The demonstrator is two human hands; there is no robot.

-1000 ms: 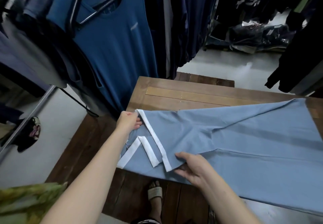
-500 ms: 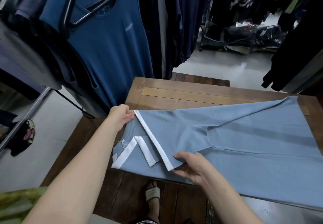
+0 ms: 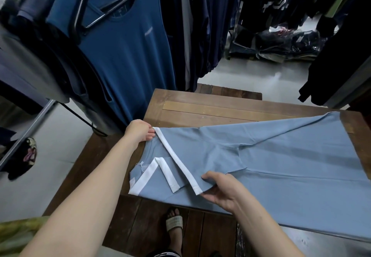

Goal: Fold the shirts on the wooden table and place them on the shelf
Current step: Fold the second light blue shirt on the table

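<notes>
Pinching shirt (image 3: 281, 156) trim | left hand (image 3: 139, 130) far end | right hand (image 3: 221, 189) near end

Two hands (image 3: 140, 131) (image 3: 222, 189), one shirt (image 3: 281, 156), one table (image 3: 200, 106).

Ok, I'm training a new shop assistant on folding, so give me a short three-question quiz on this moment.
1. True or false: the light blue shirt lies spread on the wooden table.
2. The left hand grips the far end of the shirt's trim. What does the right hand hold? A) the shirt by the trim's near end B) a hanger C) nothing
3. Fill in: the sleeveless top hanging by the table is dark ____.

Key: 1 true; 2 A; 3 blue.
</notes>
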